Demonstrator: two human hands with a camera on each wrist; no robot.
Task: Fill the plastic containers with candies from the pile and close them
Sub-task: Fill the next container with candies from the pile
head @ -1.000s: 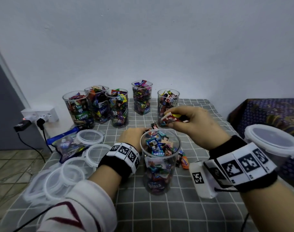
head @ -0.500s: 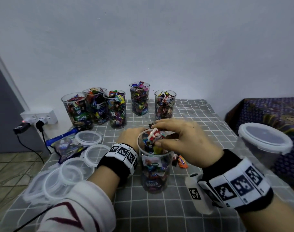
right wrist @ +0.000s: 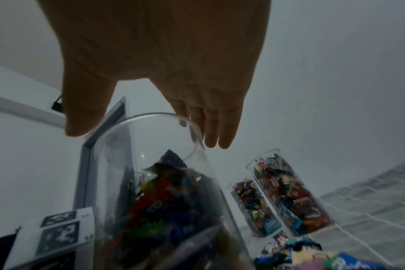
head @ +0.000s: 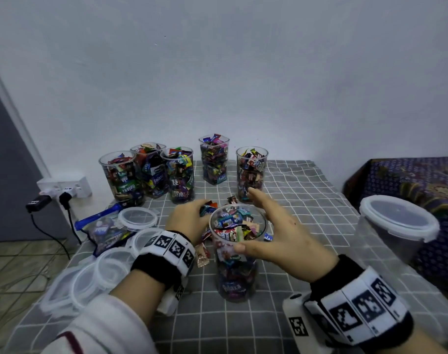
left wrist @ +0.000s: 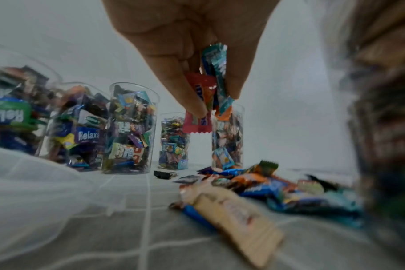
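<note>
Right hand (head: 276,236) has released its candy, opening beside near container (head: 237,251).

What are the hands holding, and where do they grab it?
Left hand pinches candies by their upper ends between its fingertips. Right hand is spread open around the near container, holding nothing.

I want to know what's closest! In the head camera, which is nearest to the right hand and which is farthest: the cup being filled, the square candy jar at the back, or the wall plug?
1. Cup being filled: right beside the right hand.
2. Square candy jar: back by the wall.
3. Wall plug: far left, off the table.
</note>
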